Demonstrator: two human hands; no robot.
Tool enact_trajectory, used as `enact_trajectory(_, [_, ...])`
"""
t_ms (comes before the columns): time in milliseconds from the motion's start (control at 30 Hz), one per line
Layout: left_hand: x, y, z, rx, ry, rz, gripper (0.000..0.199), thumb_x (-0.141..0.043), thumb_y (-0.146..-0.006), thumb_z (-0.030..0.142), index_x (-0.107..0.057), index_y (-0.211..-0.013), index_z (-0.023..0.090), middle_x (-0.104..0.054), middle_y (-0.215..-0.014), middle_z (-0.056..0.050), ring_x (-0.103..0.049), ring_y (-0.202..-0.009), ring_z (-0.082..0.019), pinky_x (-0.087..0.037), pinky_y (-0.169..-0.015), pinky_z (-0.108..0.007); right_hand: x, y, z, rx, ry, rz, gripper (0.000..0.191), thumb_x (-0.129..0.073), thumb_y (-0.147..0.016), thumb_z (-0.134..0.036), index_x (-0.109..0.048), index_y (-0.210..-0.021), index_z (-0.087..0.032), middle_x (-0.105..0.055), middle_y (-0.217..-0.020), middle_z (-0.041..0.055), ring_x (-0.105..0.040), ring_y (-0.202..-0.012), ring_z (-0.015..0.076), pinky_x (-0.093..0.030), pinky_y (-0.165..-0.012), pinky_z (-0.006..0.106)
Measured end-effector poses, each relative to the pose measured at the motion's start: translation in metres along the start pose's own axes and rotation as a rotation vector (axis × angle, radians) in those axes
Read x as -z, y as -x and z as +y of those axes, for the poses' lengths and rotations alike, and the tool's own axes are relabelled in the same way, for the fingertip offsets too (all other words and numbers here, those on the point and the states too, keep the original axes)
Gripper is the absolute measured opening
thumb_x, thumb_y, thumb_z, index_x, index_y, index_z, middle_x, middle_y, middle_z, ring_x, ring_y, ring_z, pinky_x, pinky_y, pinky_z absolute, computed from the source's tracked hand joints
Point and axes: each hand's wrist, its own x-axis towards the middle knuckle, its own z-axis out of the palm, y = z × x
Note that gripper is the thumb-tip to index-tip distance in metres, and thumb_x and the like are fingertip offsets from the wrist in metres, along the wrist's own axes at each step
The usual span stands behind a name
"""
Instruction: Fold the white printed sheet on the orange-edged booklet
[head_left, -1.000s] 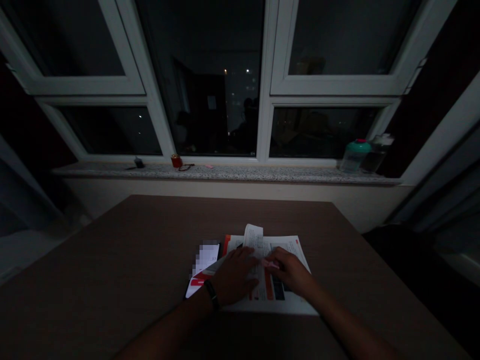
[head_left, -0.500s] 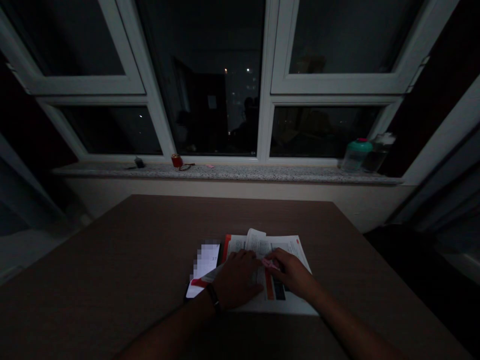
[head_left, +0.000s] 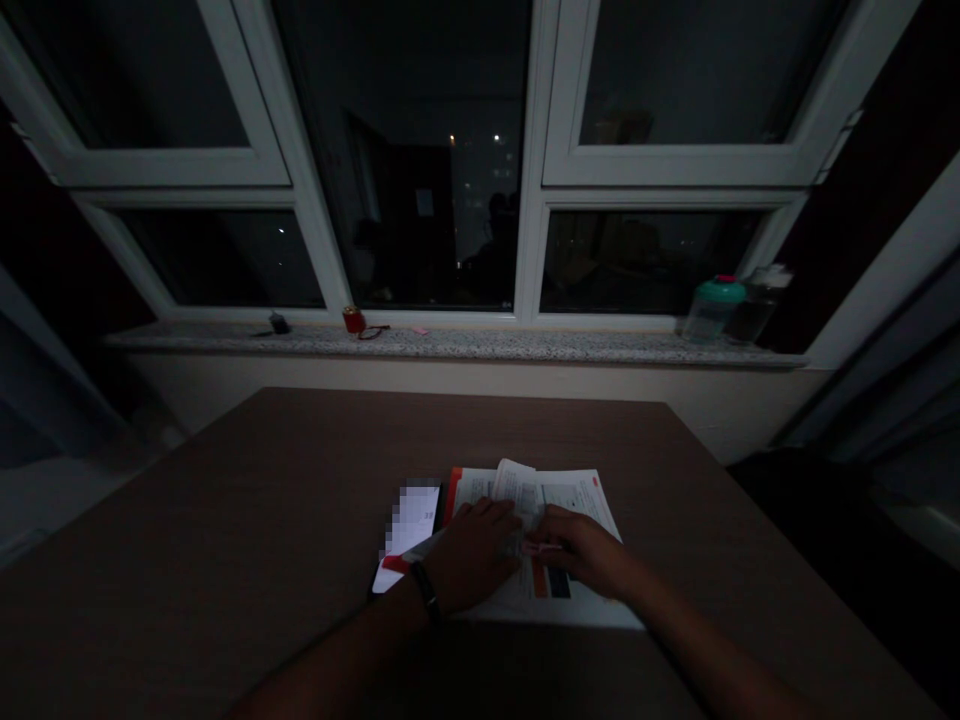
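The right hand (head_left: 583, 550) pinches a small pink object (head_left: 543, 548) between its fingers, over an open, white-paged printed book (head_left: 579, 490) on the brown wood-grain desk (head_left: 300, 500). The left hand (head_left: 476, 560) lies across the pages, fingers loosely extended.

Our right hand (head_left: 587, 548) and its pink object (head_left: 540, 548) now sit closer to six o'clock, the curled page (head_left: 516, 480) closer to four.

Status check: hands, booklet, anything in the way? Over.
Left hand resting on booklet. Right hand pinching small pink item over the page. Phone at booklet's left, overlapped by red page corner.
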Motion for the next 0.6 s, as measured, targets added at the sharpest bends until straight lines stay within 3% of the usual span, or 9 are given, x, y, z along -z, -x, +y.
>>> enact_trajectory(100, [0.000, 0.001, -0.001, -0.015, -0.004, -0.006, 0.042, -0.064, -0.088, 0.029, -0.052, -0.128, 0.026, -0.047, -0.142, -0.007, -0.043, -0.128, -0.030, -0.039, -0.102, -0.049, -0.002, 0.000, 0.002, 0.008, -0.009, 0.015, 0.011, -0.058, -0.093, -0.031, -0.065, -0.093, -0.022, -0.060, -0.092, 0.0019, -0.059, -0.086, 0.0169, -0.043, -0.075, 0.025])
enact_trajectory(267, [0.000, 0.002, -0.002, 0.000, -0.007, -0.020, 0.048, -0.063, -0.087, 0.028, -0.048, -0.133, 0.026, -0.044, -0.145, -0.007, -0.040, -0.130, -0.030, -0.036, -0.105, -0.050, -0.007, -0.004, 0.011, -0.070, 0.015, 0.158, 0.015, -0.055, -0.094, -0.030, -0.066, -0.102, -0.022, -0.060, -0.096, 0.0045, -0.060, -0.088, 0.0182, -0.044, -0.077, 0.027])
enact_trajectory(400, [0.000, 0.001, -0.002, -0.001, 0.001, -0.029, 0.047, -0.063, -0.088, 0.029, -0.049, -0.133, 0.026, -0.043, -0.147, -0.007, -0.038, -0.132, -0.031, -0.035, -0.107, -0.052, -0.002, -0.001, 0.007, -0.019, 0.007, 0.050, 0.018, -0.058, -0.093, -0.037, -0.067, -0.093, -0.021, -0.060, -0.089, 0.0023, -0.060, -0.083, 0.0167, -0.044, -0.073, 0.025])
enact_trajectory(600, [-0.001, 0.001, -0.002, -0.010, -0.012, -0.015, 0.044, -0.062, -0.089, 0.030, -0.050, -0.132, 0.026, -0.044, -0.146, -0.007, -0.041, -0.129, -0.031, -0.038, -0.104, -0.050, 0.005, 0.004, -0.002, 0.039, -0.024, -0.088, 0.022, -0.059, -0.092, -0.041, -0.070, -0.100, -0.024, -0.062, -0.093, 0.0025, -0.061, -0.086, 0.0168, -0.045, -0.074, 0.025])
